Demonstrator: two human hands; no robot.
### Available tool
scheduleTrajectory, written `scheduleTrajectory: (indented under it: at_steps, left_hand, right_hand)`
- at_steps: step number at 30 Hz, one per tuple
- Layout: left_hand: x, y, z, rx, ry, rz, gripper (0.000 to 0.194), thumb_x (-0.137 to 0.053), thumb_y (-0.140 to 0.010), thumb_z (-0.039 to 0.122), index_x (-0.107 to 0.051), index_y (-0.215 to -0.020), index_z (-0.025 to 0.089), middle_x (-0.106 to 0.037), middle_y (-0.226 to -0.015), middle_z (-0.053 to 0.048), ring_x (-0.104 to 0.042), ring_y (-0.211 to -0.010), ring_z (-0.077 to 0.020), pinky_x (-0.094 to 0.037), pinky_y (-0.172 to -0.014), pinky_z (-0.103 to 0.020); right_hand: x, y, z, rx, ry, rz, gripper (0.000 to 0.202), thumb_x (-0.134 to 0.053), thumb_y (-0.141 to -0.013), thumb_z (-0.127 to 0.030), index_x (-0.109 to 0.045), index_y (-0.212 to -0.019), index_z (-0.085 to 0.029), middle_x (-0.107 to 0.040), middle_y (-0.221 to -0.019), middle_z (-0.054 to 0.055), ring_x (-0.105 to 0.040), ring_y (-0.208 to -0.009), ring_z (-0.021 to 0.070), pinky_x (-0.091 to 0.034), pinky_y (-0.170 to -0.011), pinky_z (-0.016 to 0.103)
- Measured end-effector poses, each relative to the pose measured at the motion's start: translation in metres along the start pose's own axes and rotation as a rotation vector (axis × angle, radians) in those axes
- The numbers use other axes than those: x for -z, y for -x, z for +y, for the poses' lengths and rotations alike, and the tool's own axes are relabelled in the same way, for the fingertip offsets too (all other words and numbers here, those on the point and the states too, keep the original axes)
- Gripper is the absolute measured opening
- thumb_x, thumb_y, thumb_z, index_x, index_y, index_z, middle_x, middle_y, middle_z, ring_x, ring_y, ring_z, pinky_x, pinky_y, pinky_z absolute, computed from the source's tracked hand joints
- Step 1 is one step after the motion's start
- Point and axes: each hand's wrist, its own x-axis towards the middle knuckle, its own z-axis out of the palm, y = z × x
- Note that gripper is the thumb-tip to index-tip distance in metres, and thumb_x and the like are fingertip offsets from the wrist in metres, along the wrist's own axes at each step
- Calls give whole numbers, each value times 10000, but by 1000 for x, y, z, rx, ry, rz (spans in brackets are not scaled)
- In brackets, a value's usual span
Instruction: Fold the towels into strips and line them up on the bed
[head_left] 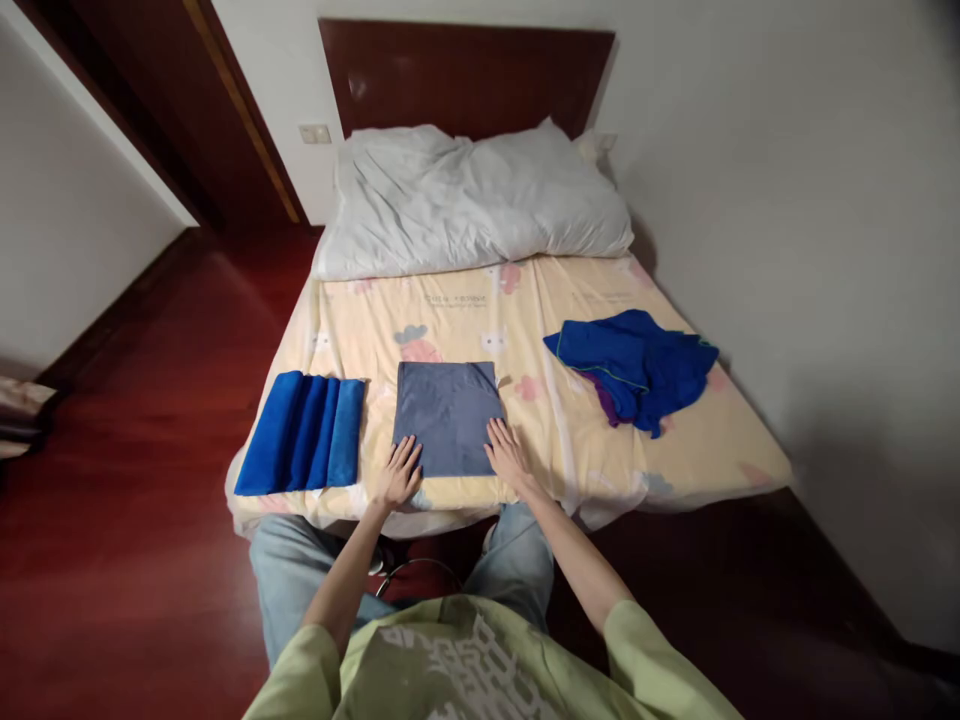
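A grey cloth lies spread flat as a near-square on the bed, straight in front of me. My left hand rests open at its lower left corner, fingers spread over the edge. On the lower right side my right hand lies flat, its fingertips on the cloth. To the left sit several folded blue cloths, overlapping in a row. A crumpled heap of blue cloths, with a green-stitched edge and some purple showing beneath, lies to the right.
The bed has a pale yellow printed sheet. A bundled white quilt lies against the dark wooden headboard. A white wall runs along the right; a dark door stands at the back left above the red floor.
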Motion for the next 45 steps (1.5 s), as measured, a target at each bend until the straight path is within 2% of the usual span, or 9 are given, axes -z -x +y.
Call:
scheduleTrajectory:
  at_steps: [5,10,14,22,28,32,37,41,45]
  left_hand:
    - [-7,2,3,-6,-11,101,558,-408,-1012,304,-490,-1551,190,-406,-1627,-132,-348,-1537,-292,-354,-1246,-535]
    - [-13,4,0,-14,-47,134,583,-428,-989,266,-475,-1563,175,-394,-1630,-131,-350,-1535,-293,-373,-1246,-524]
    - [-18,4,-2,-28,-85,144,610,-448,-962,245,-472,-1567,174,-386,-1631,-128,-353,-1530,-302,-367,-1254,-525]
    - [-20,4,-2,10,-25,60,643,-455,-946,259,-446,-1586,189,-355,-1648,-105,-312,-1547,-300,-322,-1279,-512]
    - [-19,3,-1,34,-6,28,634,-455,-946,265,-464,-1575,187,-362,-1646,-104,-320,-1546,-304,-300,-1283,-518]
    - [-19,3,-3,27,-9,33,630,-455,-945,272,-477,-1566,174,-366,-1642,-114,-330,-1544,-301,-300,-1282,-509]
    - [-18,3,-2,37,18,26,635,-459,-947,275,-460,-1579,204,-357,-1649,-93,-324,-1546,-298,-289,-1285,-510]
    - [-14,1,0,33,29,41,619,-450,-964,273,-459,-1578,196,-361,-1648,-97,-329,-1546,-293,-278,-1287,-507]
    - [-11,-1,0,20,55,42,590,-422,-996,303,-468,-1568,167,-345,-1656,-107,-314,-1555,-292,-261,-1292,-515]
  right_hand:
    - [-10,-51,-9,110,-5,-66,573,-386,-1027,-334,-471,-1564,-152,-359,-1652,125,-319,-1558,267,-257,-1286,533]
    - [-15,-127,13,-70,-24,-12,564,-394,-1029,-318,-475,-1560,-146,-430,-1613,157,-399,-1516,272,-311,-1258,511]
    - [-15,-175,37,-166,-11,32,571,-361,-1042,-307,-461,-1559,-89,-396,-1627,186,-328,-1552,266,-273,-1270,493]
    - [-25,-191,50,-186,-21,134,577,-335,-1056,-350,-451,-1561,-97,-345,-1654,185,-250,-1580,252,-170,-1286,545]
    - [-14,-202,45,-256,-5,74,607,-335,-1058,-360,-402,-1579,-57,-322,-1659,208,-207,-1593,277,-131,-1281,592]
    - [1,-167,19,-81,-12,76,620,-336,-1066,-357,-313,-1635,-112,-243,-1699,145,-115,-1614,261,-75,-1301,586]
    - [0,-38,-18,215,-68,-54,608,-341,-1077,-368,-267,-1661,-215,-229,-1704,50,-180,-1601,223,-165,-1327,510]
    - [-9,50,-10,167,-69,-41,596,-360,-1071,-326,-281,-1656,-241,-316,-1669,48,-304,-1561,237,-268,-1305,520]
    - [-15,83,10,185,-108,72,564,-383,-1067,-268,-356,-1628,-215,-421,-1618,73,-398,-1518,239,-350,-1272,515]
